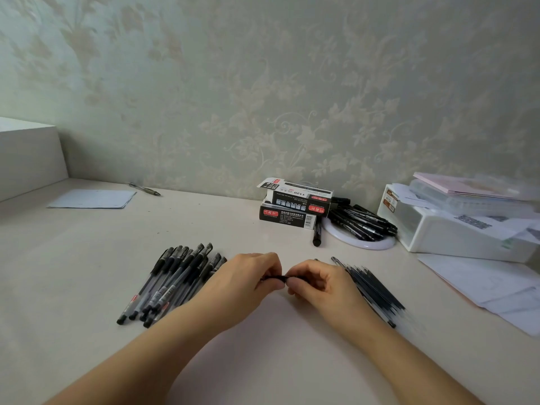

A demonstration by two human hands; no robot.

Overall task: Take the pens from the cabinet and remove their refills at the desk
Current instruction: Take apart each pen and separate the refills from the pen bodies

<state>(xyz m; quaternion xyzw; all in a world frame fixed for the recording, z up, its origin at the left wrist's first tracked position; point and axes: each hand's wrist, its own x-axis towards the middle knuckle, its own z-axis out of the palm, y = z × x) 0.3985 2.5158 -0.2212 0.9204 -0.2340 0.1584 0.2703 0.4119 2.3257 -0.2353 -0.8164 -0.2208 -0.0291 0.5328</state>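
Pen [279, 277] parts are lying crosswise between the two hands, the dark slender barrel running left to right just above the desk [87, 258], so any pulling apart is going to run along that same axis. Left hand [248, 283] is pinching one end with curled fingers, and right hand [317, 283] is pinching the other, thumbs nearly meeting in the middle; both are equally near, and most of the barrel is hidden under the fingertips. Whether the tip section is already loosening is not something I can tell. Just left of the left wrist, the heap of capped pens [172, 283] is lying, smooth translucent plastic with black caps and clips. Just right of the right hand, the bundle of refills [375, 290] is lying, thin dark tubes fanned diagonally. Farther back, two printed cardboard pen boxes [293, 206] are sitting stacked.
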